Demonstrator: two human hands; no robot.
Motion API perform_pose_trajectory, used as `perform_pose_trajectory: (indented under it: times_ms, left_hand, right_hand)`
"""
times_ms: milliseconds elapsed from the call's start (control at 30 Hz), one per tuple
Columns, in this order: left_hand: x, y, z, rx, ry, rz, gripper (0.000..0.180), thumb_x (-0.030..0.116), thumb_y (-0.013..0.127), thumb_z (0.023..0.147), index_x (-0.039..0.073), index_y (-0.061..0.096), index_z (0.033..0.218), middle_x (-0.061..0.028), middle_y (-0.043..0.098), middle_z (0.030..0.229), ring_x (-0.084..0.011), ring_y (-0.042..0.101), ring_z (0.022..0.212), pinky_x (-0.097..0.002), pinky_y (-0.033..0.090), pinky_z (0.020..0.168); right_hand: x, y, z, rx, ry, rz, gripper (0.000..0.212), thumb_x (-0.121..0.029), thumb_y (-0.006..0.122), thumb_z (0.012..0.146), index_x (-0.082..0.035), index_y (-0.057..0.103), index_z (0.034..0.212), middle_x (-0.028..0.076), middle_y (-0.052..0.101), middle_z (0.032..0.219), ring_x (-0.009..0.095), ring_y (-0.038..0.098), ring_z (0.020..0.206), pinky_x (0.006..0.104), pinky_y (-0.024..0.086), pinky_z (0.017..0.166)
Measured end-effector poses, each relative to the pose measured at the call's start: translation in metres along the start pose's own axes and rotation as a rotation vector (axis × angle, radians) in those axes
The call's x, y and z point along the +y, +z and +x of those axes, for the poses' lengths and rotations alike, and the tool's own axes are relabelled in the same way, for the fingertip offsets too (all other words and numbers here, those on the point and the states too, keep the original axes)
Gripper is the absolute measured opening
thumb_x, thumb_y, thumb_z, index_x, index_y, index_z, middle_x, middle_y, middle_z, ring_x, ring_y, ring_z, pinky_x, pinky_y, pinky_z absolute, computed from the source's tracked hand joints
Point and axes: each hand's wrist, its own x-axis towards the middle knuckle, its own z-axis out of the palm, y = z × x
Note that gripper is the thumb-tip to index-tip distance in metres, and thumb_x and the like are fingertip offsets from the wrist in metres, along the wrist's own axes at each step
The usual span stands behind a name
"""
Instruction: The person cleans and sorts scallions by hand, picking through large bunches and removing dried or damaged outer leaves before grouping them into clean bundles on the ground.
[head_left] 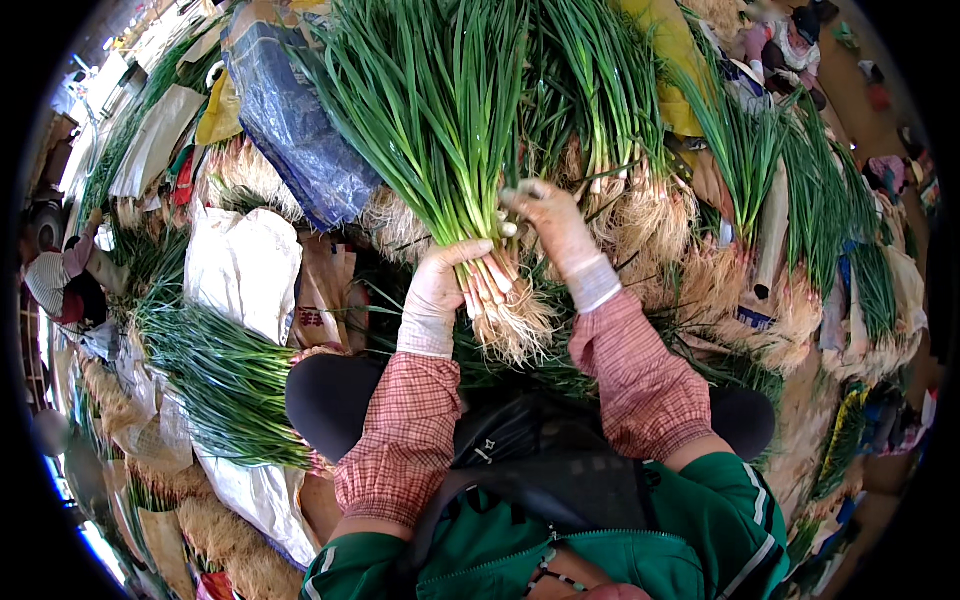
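My left hand (437, 285), in a pale glove, is wrapped round a bunch of green garlic (440, 150) just above its roots. The long green leaves fan away from me, and the pinkish-white bases with their shaggy roots (512, 318) point back toward my lap. My right hand (552, 222), also gloved, is at the right side of the stems with its fingers bent and closed in. Whatever lies between those fingertips is too small to make out. A small whitish bit shows just below them.
More green garlic (605, 100) lies beyond and right of my hands, with another pile (225, 370) by my left knee. A blue plastic sheet (295, 120) and white sacks (240, 265) lie to the left. Other people sit at the far left (65, 280) and far right (785, 50).
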Motion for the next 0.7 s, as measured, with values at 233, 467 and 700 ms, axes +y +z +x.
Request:
perform_pose_trajectory:
  times_ms: [233,467,700]
  left_hand:
    - [-0.019,-0.01,0.006,0.025,0.045,0.086,0.044,0.001,0.061,0.079,-0.007,0.05,0.121,-0.0179,0.065,0.102,-0.0356,0.063,0.099,-0.047,0.055,0.083]
    - [-0.013,0.024,-0.006,-0.059,0.066,-0.136,0.052,0.008,0.065,0.076,-0.007,0.048,0.124,-0.0221,0.062,0.107,-0.036,0.064,0.096,-0.0474,0.056,0.083]
    - [-0.015,0.018,-0.005,-0.163,0.044,-0.219,0.068,0.02,0.064,0.075,-0.008,0.04,0.132,-0.0243,0.055,0.124,-0.0307,0.061,0.101,-0.044,0.054,0.087]
  right_hand:
    - [0.043,0.024,-0.018,0.085,0.14,0.902,0.027,-0.02,0.052,0.096,0.001,0.059,0.112,0.003,0.061,0.088,0.007,0.052,0.066,0.0174,0.042,0.058]
    - [0.176,-0.018,-0.001,-0.108,-0.118,-0.076,0.022,-0.011,0.055,0.089,-0.01,0.061,0.111,0.006,0.065,0.089,0.02,0.061,0.076,0.0304,0.051,0.069]
    - [0.164,-0.069,-0.054,0.038,-0.395,-1.034,0.03,-0.023,0.058,0.083,-0.002,0.065,0.103,0.012,0.068,0.09,0.026,0.066,0.076,0.0403,0.051,0.075]
